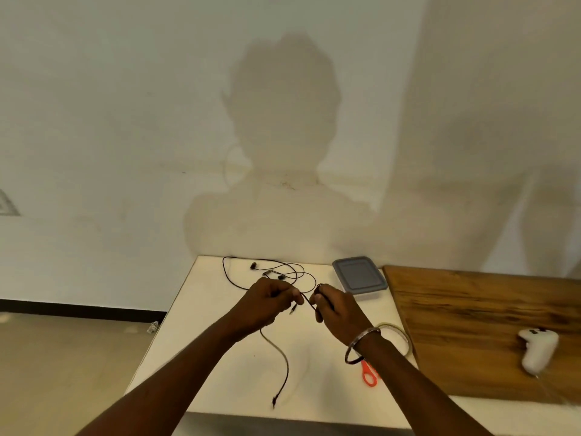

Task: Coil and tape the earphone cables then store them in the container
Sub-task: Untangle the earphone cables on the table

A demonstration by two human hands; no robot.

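White wall backs a white table in the head view. Both hands meet over its middle. The left hand pinches the cable, and the right hand curls its fingers round the same strand, apparently to start a coil. One tail hangs from the left hand towards the near table edge. Earbuds and loose loops lie at the far side; whether they join the held strand is unclear. The container, lid on, waits far right. Tape and scissors sit near the right wrist, handy for binding.

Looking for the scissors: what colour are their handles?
Orange-red handles, clearest in the head view.
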